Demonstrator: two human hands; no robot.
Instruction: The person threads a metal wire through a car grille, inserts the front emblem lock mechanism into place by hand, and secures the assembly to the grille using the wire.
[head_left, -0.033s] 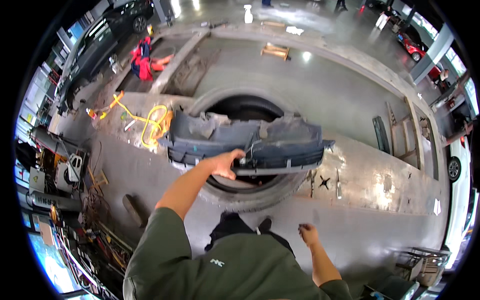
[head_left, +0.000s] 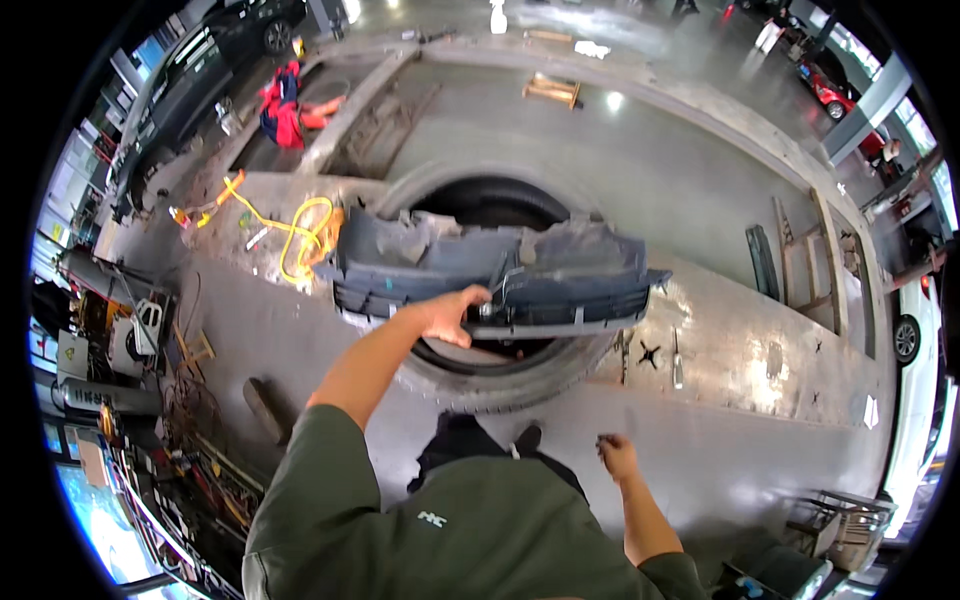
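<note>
A dark plastic car bumper piece (head_left: 580, 264) with slatted ends lies across a large tyre (head_left: 470, 392). My left hand (head_left: 452, 314) is closed around the middle of its near edge, thumb below and fingers above. Beside those fingertips sits a small dark fitting (head_left: 487, 311) with a thin wire or strip rising from it. My right hand (head_left: 617, 457) hangs low on the right, away from the bumper piece. Its fingers are curled round something small and dark that I cannot make out.
A yellow cable (head_left: 290, 245) lies left of the tyre on a metal floor frame (head_left: 720, 350). A screwdriver (head_left: 678, 362) and a black cross-shaped piece (head_left: 649, 354) lie right of it. A small wooden stool (head_left: 552, 91) stands beyond. Tools and a cylinder (head_left: 110, 397) crowd the left.
The bumper piece, the tyre and the floor around them sit slightly higher in the picture. Both hands keep nearly the same pose, the left one still on the bumper piece.
</note>
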